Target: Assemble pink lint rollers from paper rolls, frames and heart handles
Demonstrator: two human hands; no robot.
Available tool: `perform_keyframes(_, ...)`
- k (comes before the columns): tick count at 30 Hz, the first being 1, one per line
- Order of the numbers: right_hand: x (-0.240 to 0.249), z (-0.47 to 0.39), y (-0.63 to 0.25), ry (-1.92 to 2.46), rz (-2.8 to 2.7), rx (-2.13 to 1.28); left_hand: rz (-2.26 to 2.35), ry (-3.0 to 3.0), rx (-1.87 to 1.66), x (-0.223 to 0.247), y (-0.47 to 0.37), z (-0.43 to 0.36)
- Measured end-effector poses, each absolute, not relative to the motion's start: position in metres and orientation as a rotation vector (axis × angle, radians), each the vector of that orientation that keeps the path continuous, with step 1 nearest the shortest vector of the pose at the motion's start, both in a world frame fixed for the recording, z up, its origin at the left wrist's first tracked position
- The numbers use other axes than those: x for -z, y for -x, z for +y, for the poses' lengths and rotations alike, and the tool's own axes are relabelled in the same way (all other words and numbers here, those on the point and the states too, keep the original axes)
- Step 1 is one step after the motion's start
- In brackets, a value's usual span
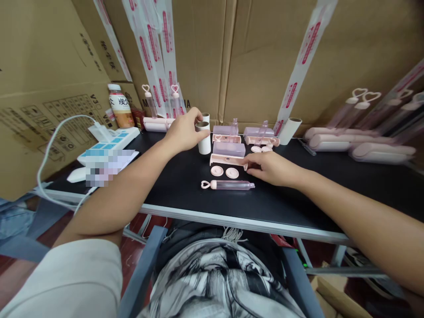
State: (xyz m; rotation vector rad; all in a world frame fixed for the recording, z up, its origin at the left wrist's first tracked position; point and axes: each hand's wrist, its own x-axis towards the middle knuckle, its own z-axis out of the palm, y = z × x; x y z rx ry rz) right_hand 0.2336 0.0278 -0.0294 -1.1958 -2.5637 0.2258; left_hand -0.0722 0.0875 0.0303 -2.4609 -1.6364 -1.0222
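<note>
My left hand [186, 131] is closed around the top of an upright white tube [204, 143]. Behind that tube, a second white tube [206, 117] partly shows. At the front row, my right hand [276, 168] has its thumb and fingertips at the right end of a long pink holder piece [228, 159]. A translucent lilac cover [229, 149] lies just behind the holder piece. Two round pink caps [232, 172] sit in front of it. Nearest me lies a clear pink tube with a heart-shaped handle [228, 185].
Similar pink parts [261, 140] lie farther back, beside a leaning white tube [290, 131]. Assembled pink pieces with heart handles [334, 140] stand at the right. A power strip [109, 142] with a cable and a drink bottle [119, 106] are at the left. Cardboard [258, 57] walls the back.
</note>
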Motion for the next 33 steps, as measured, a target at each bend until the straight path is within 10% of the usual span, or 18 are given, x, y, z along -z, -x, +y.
perform_keyframes(15,0.028,0.025,-0.234,1.164,-2.562,-0.189,-1.765,2.494,0.881,-0.031,0.069,0.082)
perform_keyframes(33,0.027,0.01,-0.225,0.92,-1.945,-0.389,-1.08,3.019,1.765,-0.002,0.022,0.033)
